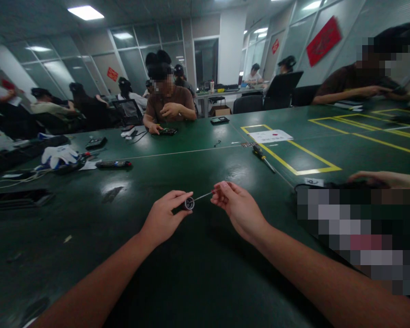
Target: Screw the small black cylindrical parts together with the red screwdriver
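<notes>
My left hand (166, 214) is closed around a short dark cylinder (189, 203), thumb and fingers on opposite sides. Its round open end, with a pale ring inside, faces me. Between the fingertips of my right hand (234, 200) is a thin metal rod with a red part (202, 196); whether it is a small screwdriver I cannot tell. The rod slants down to the left, its far end at the mouth of the cylinder. How deep it reaches is hidden. Both hands are above the green table (191, 255).
A yellow-and-black screwdriver (263, 158) lies beyond my right hand, near a yellow taped rectangle (317, 169) and a white paper (270, 136). White gloves (59, 156) and a dark cylindrical tool (114, 164) lie at left. Another person's arm (386, 178) reaches in from the right; a person (169, 98) sits opposite.
</notes>
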A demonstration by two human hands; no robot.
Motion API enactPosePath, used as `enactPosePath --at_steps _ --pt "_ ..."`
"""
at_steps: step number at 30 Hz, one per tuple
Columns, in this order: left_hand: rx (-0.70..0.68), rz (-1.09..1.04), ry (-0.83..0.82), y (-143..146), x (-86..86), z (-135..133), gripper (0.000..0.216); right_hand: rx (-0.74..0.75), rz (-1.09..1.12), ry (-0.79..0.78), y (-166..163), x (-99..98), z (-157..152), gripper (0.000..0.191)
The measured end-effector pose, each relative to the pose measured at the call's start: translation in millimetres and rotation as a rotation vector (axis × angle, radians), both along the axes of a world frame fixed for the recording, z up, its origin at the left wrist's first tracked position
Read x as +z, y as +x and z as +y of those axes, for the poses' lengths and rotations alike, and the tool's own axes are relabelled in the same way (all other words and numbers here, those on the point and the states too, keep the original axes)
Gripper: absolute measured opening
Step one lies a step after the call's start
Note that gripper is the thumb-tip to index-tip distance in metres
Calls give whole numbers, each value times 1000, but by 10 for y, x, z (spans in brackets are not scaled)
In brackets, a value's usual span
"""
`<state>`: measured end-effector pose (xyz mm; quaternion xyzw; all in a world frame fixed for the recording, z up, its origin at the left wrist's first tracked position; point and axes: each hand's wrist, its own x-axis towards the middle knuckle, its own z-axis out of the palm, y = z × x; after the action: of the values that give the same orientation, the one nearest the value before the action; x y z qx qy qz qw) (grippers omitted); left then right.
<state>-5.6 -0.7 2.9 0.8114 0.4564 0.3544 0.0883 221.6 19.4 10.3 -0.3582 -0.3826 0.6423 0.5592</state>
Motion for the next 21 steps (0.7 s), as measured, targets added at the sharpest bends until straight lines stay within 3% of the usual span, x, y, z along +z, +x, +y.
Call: enactPosePath --at_steps 2,4,12,21 --pt "-8 -10 50 -2 8 6 44 123 137 -187 23 20 24 27" --pt "-11 -17 76 1 17 7 43 167 207 -231 44 47 27 30" --pt "-15 -28 33 1 17 -5 46 -93 -69 187 31 71 -30 27" --pt "17 -30 -15 11 32 -23 48 -104 -411 441 57 110 -142 20"
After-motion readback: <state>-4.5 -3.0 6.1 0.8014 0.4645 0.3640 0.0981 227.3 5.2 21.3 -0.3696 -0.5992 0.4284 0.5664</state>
